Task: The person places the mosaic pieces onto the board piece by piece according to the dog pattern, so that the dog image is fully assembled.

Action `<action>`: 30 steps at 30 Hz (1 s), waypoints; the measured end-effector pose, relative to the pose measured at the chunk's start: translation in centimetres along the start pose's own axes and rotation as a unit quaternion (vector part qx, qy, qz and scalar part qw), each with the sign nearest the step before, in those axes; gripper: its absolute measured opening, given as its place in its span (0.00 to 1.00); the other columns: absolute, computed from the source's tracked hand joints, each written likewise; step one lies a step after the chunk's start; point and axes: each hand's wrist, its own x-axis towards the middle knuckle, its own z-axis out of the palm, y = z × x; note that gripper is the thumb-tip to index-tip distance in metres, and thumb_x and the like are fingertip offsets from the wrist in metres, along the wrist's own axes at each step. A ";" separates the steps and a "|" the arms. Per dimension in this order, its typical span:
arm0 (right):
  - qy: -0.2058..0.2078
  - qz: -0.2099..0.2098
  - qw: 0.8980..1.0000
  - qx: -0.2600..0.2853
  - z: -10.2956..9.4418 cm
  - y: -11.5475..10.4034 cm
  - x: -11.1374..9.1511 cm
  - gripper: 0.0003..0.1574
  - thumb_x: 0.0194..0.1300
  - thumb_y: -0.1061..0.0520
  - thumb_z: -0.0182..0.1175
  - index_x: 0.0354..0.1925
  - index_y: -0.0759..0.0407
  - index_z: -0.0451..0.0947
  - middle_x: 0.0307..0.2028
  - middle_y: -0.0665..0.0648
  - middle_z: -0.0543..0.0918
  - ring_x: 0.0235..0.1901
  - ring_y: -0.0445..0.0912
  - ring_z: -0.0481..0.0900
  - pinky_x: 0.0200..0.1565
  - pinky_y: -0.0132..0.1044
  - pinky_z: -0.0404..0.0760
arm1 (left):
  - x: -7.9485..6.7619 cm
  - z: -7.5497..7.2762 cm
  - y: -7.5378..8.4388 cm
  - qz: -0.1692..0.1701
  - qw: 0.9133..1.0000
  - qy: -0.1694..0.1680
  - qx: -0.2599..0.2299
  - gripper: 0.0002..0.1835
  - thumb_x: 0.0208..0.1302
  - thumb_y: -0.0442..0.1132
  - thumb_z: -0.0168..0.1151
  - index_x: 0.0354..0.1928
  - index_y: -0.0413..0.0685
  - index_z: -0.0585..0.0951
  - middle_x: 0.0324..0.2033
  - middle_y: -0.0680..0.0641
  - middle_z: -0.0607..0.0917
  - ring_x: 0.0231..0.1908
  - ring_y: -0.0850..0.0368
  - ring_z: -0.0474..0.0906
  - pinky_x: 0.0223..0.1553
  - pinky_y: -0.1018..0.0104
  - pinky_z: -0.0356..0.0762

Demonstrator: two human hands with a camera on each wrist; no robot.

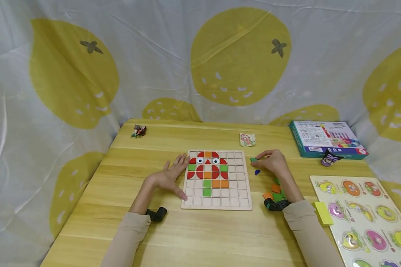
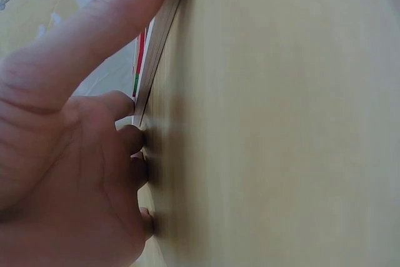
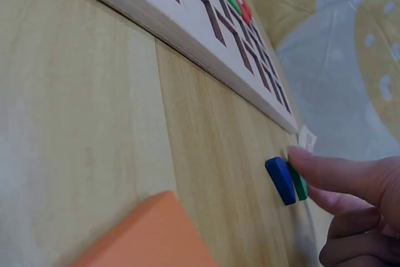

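Observation:
A square wooden grid board [image 1: 238,193] bears a pattern of red, green and orange pieces with two eye pieces. My left hand [image 1: 168,178] lies spread along the board's left edge, fingertips at its upper side and thumb at the lower left corner. Off the board's right side, my right hand [image 1: 273,162] pinches a green tile [image 1: 253,160] between thumb and finger, low over the table. In the right wrist view, a blue rounded piece [image 3: 280,180] lies right beside that green tile. Under the right wrist sit several loose orange and green tiles [image 1: 276,188].
Behind the board lies a small pattern card [image 1: 247,139]. A game box [image 1: 327,139] stands at the back right with a purple figurine [image 1: 330,158] before it. A fruit picture board [image 1: 364,218] and yellow block [image 1: 323,213] lie right; another figurine [image 1: 139,131] is back left.

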 end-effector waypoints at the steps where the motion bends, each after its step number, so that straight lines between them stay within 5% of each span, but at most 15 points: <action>1: -0.003 0.001 1.000 0.004 -0.1 0.2 0.0 0.23 0.49 0.48 0.75 0.41 0.59 0.85 0.21 0.50 0.78 0.24 0.45 0.68 0.26 0.33 0.66 | 0.0 0.0 0.0 0.001 1.000 -0.002 0.001 0.76 0.37 0.58 0.79 0.76 0.47 0.32 0.75 0.40 0.25 0.75 0.40 0.20 0.68 0.30 0.21; 5: -0.021 -0.007 1.000 0.017 -0.3 0.6 0.4 0.22 0.51 0.51 0.74 0.43 0.60 0.85 0.11 0.44 0.65 0.16 0.42 0.58 0.21 0.32 0.60 | 0.2 -0.1 0.2 0.000 1.000 -0.007 0.007 0.76 0.37 0.59 0.79 0.76 0.49 0.31 0.75 0.42 0.24 0.75 0.42 0.19 0.69 0.31 0.21; 9: -0.046 -0.007 0.999 0.024 -0.4 -0.2 -0.1 0.23 0.56 0.50 0.71 0.46 0.63 0.82 0.15 0.47 0.70 0.17 0.41 0.61 0.21 0.32 0.62 | 0.2 -0.3 0.1 0.001 1.000 -0.003 0.007 0.76 0.37 0.59 0.79 0.76 0.48 0.32 0.75 0.42 0.25 0.75 0.41 0.19 0.69 0.31 0.21; 12: -0.069 -0.021 0.996 0.048 0.1 -1.1 -1.5 0.22 0.59 0.49 0.68 0.47 0.61 0.81 0.15 0.48 0.69 0.15 0.40 0.59 0.19 0.32 0.59 | 0.1 -0.3 0.2 0.000 1.000 -0.001 0.005 0.76 0.37 0.58 0.79 0.76 0.47 0.32 0.75 0.42 0.25 0.75 0.41 0.19 0.69 0.31 0.21; 17: -0.131 -0.045 0.985 0.098 2.0 -2.1 -4.8 0.19 0.57 0.52 0.70 0.46 0.59 0.83 0.12 0.47 0.55 0.13 0.40 0.51 0.18 0.30 0.53 | 0.0 -0.2 0.2 0.000 1.000 -0.006 0.006 0.76 0.37 0.59 0.79 0.76 0.47 0.32 0.75 0.42 0.24 0.75 0.41 0.19 0.69 0.31 0.22; 20: -0.153 -0.036 0.982 0.100 3.4 -2.6 -6.1 0.18 0.55 0.53 0.71 0.43 0.60 0.84 0.12 0.47 0.56 0.14 0.40 0.52 0.18 0.30 0.54 | 0.0 -0.1 0.1 0.000 1.000 -0.002 0.005 0.76 0.37 0.59 0.79 0.76 0.47 0.32 0.75 0.42 0.24 0.75 0.41 0.19 0.69 0.31 0.22; 30: -0.067 -0.011 0.998 -0.004 5.7 -3.8 -7.4 0.16 0.44 0.49 0.78 0.31 0.52 0.85 0.15 0.50 0.65 0.20 0.45 0.62 0.21 0.32 0.55 | 0.4 0.0 0.0 0.004 1.000 -0.003 0.003 0.76 0.37 0.58 0.79 0.76 0.47 0.31 0.75 0.41 0.24 0.75 0.40 0.19 0.69 0.30 0.22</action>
